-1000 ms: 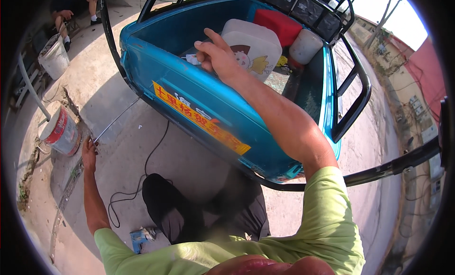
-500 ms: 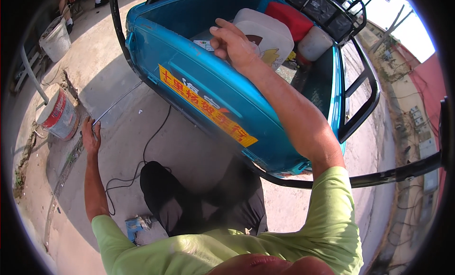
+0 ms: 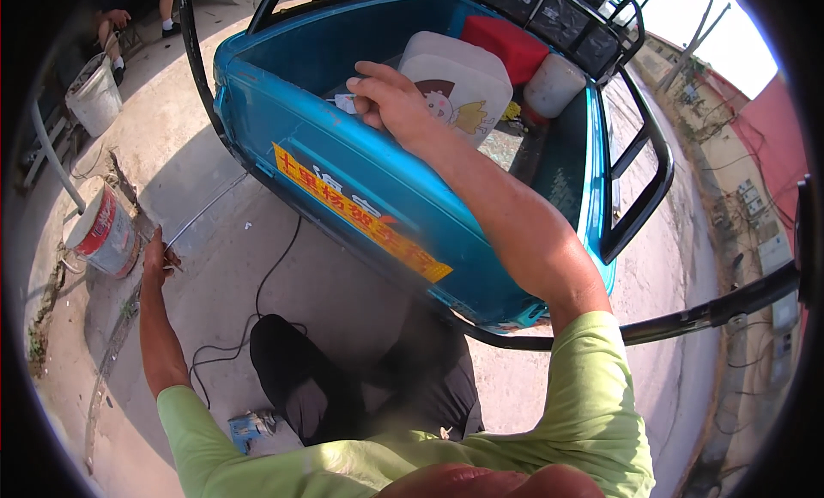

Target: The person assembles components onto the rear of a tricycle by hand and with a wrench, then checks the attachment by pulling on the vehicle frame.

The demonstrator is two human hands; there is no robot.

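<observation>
My left hand [image 3: 158,256] is out to the left, low over the concrete, its fingers closed round the end of a thin metal rod [image 3: 202,212]. The rod slants away to the rear corner of a blue cargo bed [image 3: 481,253]; whether it touches there I cannot tell. Over the top edge of the bed's tailgate reaches my right hand [image 3: 388,101], index finger stretched and the others loosely bent, holding nothing I can see. Just beyond it stands a pale plastic stool [image 3: 468,73] with a cartoon picture.
A red object [image 3: 506,45] and a whitish container [image 3: 554,84] sit in the bed. Black cable [image 3: 279,270] and a blue tool [image 3: 249,429] lie by my knees. Left stand a red-and-white bucket [image 3: 107,227] and a grey bucket [image 3: 94,99]. A black rail [image 3: 712,313] crosses at right.
The bed has shifted a little left in the picture as the view moved. My left hand has turned slightly and sits a bit lower, still on the rod. My right hand keeps its place over the tailgate.
</observation>
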